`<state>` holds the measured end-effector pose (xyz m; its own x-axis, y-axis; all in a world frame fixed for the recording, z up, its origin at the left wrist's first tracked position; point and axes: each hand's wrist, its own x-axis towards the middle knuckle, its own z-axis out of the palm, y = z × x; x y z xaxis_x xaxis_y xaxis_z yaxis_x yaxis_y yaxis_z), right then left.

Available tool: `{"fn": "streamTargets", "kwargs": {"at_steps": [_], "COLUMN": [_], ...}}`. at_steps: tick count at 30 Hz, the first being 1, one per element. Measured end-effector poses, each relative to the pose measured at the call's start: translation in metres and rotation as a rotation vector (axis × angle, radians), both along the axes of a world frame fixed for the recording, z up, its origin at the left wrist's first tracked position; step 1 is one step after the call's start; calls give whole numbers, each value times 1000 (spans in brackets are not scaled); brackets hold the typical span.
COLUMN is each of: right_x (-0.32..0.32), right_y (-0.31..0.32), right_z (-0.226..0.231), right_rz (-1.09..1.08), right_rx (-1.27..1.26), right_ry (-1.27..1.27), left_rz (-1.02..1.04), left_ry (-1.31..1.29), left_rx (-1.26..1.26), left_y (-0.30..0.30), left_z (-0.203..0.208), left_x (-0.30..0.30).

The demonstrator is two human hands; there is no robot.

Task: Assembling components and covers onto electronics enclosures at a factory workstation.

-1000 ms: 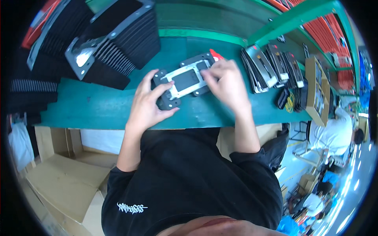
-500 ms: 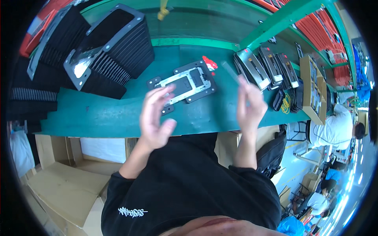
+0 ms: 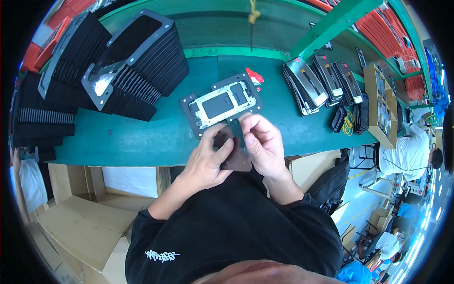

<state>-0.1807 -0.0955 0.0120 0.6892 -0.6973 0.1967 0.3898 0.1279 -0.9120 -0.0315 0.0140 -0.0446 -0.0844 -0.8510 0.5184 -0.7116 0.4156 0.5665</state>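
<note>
Hands (image 3: 205,158) (image 3: 266,149) drawn together, dark panel (image 3: 240,154) between

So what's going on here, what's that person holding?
The person's left hand grips a thin dark panel, and the right hand has its fingers at the panel's edge. Beyond them, a pale frame lies on a black holder on the green table. Stacked black trays stand to the left.
</note>
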Motion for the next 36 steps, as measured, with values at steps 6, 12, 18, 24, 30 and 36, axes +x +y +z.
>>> {"fn": "streamTargets", "kwargs": {"at_steps": [6, 12, 18, 24, 30, 36], "right_x": [-9, -2, 14, 12, -15, 8], "right_y": [-61, -145, -64, -70, -133, -162], "right_z": [14, -41, 18, 29, -4, -61], "right_rz": [134, -337, -86, 962, 228, -131], "right_rx": [-237, -918, -267, -59, -336, -176], "right_ry": [67, 933, 257, 534, 578, 396], "left_rz": [-154, -275, -384, -549, 127, 344], "left_ry": [720, 1246, 1603, 1662, 572, -118], "left_rx": [336, 305, 354, 465, 308, 110], "left_y": [15, 4, -3, -5, -18, -54], "left_z": [23, 19, 24, 17, 51, 39], "left_x": [17, 26, 25, 43, 64, 60]}}
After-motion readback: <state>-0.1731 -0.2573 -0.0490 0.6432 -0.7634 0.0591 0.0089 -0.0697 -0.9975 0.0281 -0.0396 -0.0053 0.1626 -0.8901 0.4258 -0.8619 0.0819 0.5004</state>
